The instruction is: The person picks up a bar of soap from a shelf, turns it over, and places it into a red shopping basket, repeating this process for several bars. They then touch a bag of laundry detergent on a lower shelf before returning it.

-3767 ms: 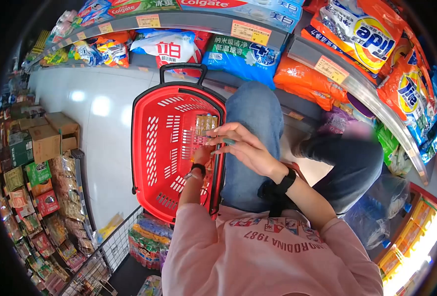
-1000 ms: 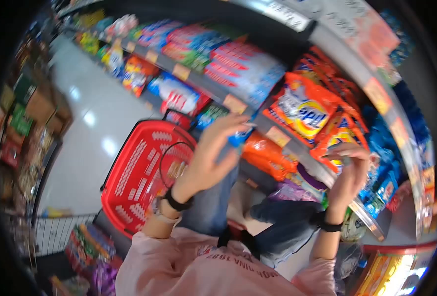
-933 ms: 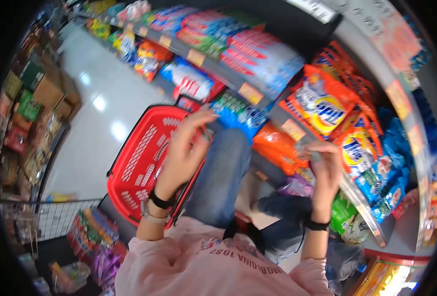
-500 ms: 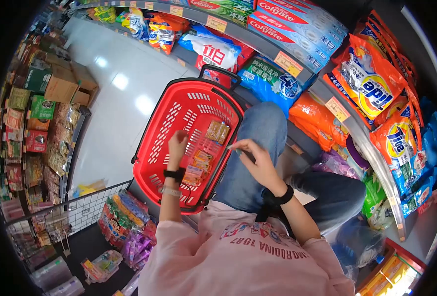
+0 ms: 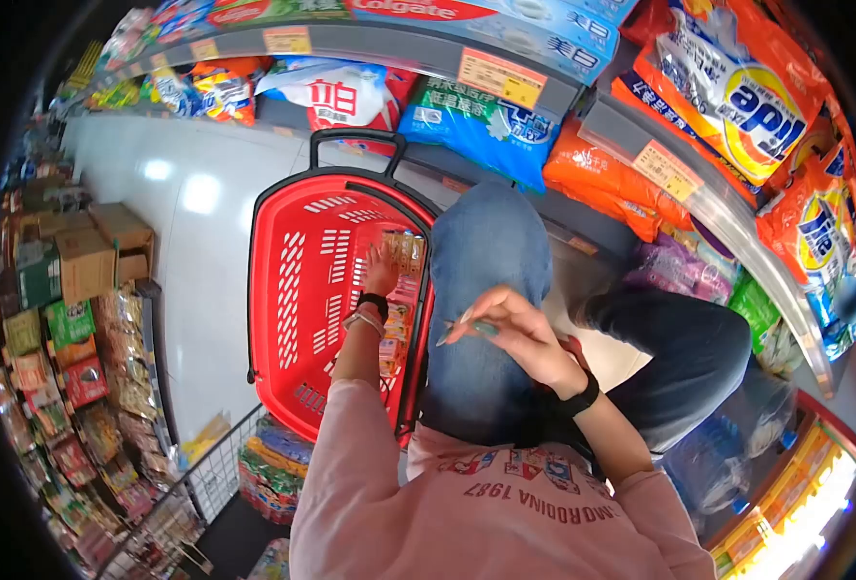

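My left hand (image 5: 380,269) reaches down inside a red shopping basket (image 5: 278,261) with its fingers apart. It is right beside some small tan packs (image 5: 407,253) along the basket's right wall. Nearer to me in the basket lie orange and pink packs (image 5: 393,333), partly hidden by my left forearm. The basket's black handle (image 5: 356,140) stands at its far end. My right hand (image 5: 520,333) hovers over my jeans-clad thigh (image 5: 491,242), its fingers loosely bent and apart, holding nothing.
A shelf ahead and to the right carries toothpaste boxes (image 5: 505,21), with detergent bags such as an orange one (image 5: 616,179) below. Left, across the tiled floor (image 5: 196,232), are packaged goods and cardboard boxes (image 5: 85,261). A wire rack (image 5: 211,474) stands near my left elbow.
My left hand has reached farther into the basket, to the tan packs, with its fingers opening. My right hand has come over my thigh, fingers bending more. The view has shifted.
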`<state>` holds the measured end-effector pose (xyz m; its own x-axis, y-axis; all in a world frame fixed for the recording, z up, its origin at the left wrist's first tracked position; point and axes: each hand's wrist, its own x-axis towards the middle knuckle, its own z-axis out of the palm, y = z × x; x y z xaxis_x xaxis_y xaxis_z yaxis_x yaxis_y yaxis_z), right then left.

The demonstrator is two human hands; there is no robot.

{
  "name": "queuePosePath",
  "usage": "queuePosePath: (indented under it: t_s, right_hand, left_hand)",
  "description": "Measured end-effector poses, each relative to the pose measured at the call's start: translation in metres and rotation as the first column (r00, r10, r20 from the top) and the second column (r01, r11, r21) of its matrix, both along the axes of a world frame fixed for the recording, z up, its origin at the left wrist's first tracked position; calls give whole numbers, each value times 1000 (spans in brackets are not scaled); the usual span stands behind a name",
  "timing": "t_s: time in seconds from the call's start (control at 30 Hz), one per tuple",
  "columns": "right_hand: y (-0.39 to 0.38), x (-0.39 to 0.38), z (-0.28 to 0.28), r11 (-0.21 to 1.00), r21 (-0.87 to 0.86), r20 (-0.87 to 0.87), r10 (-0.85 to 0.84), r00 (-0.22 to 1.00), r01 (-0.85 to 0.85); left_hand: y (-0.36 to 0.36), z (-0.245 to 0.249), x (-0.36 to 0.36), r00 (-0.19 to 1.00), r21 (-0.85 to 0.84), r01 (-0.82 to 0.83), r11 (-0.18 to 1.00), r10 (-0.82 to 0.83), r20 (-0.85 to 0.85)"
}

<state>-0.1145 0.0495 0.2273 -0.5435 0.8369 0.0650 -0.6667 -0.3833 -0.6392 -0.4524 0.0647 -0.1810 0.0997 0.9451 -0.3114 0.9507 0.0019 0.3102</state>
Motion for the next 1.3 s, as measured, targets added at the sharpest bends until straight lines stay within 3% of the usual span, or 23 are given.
queuePosePath:
  t_s: [0.03, 0.1, 0.17, 0.23, 0.3, 0.37, 0.4, 0.47, 0.57, 0.63, 0.7, 0.77, 0.8, 0.83, 0.93, 1.0, 1.03, 1.07, 1.1, 1.13, 1.2, 1.3]
  right_hand:
    - [1, 2, -1, 999, 35, 46, 10, 999, -12]
    - [1, 4, -1, 998, 57, 89, 11, 996, -16]
    - [3, 5, 0, 1000, -12, -21, 16, 1000, -16]
    - [6, 6, -1, 1000, -15, -37, 14, 999, -14]
    - [7, 8, -2, 1000, -20, -57, 14, 998, -15]
    - [9, 10, -3, 997, -45, -95, 53, 994, -58]
    - [11, 9, -2, 998, -47, -99, 43, 994, -48]
    - [12, 11, 1, 986, -138, -114, 77, 990, -92]
    - [11, 9, 2, 990, -122, -93, 53, 994, -64]
    - [11, 11, -2, 991, -113, -146, 50, 988, -67]
    - [10, 13, -5, 992, -99, -203, 50, 978, -72]
    - [10, 16, -4, 990, -113, -200, 57, 978, -80]
    - [8, 16, -3, 992, -110, -196, 31, 980, -54]
    - [5, 16, -2, 995, -87, -197, 29, 980, -47]
    - [-6, 22, 13, 994, -107, -82, -47, 996, 38]
    - [-17, 30, 31, 993, -108, 219, -28, 975, 52]
    - [-23, 30, 37, 995, -78, 222, -48, 974, 67]
    - [-28, 33, 40, 994, 44, 300, -113, 947, 105]
    - [-32, 41, 42, 974, 178, 379, -203, 903, 144]
    - [-34, 47, 42, 955, 257, 422, -249, 872, 148]
    - [-37, 57, 62, 929, 314, 436, -327, 839, 199]
    - [-36, 69, 97, 854, 422, 434, -485, 759, 305]
  left_hand:
    - [0, 8, 5, 1000, -10, 19, 1000, -19, -4]
    - [-7, 47, 24, 976, -107, -206, 973, 213, 55]
    - [-8, 50, 23, 985, -115, -169, 979, 165, -47]
    - [-9, 58, 22, 868, 6, -343, 939, 314, 385]
    - [-5, 73, 27, 893, -84, -346, 935, 355, 277]
    - [-3, 76, 37, 769, -45, -596, 801, 586, 255]
    - [2, 72, 38, 765, 12, -629, 777, 616, 189]
    - [3, 86, 39, 771, -22, -616, 787, 609, 186]
    - [-4, 95, 38, 764, -11, -621, 783, 609, 214]
    - [-5, 85, 25, 788, 92, -615, 783, 615, 31]
    - [-6, 111, 23, 805, 87, -592, 801, 593, 15]
    - [-11, 131, 19, 832, 130, -555, 822, 545, 108]
    - [-13, 149, 18, 881, 110, -472, 875, 464, 87]
    - [-14, 165, 23, 876, 201, -481, 853, 479, 65]
    - [-15, 239, 32, 919, 296, -384, 875, 333, 210]
    - [-18, 307, 51, 953, 403, -276, 873, 194, 234]
    - [-21, 328, 52, 940, 412, -266, 871, 139, 313]
    - [-25, 352, 57, 853, 282, -342, 896, 171, 492]
    - [-29, 381, 67, 845, 315, -322, 893, 121, 520]
    - [-31, 397, 77, 731, 339, -356, 871, 33, 682]
    - [-29, 447, 90, 816, 363, -200, 910, -51, 576]
    - [-10, 527, 145, 764, 388, -154, 909, -139, 631]
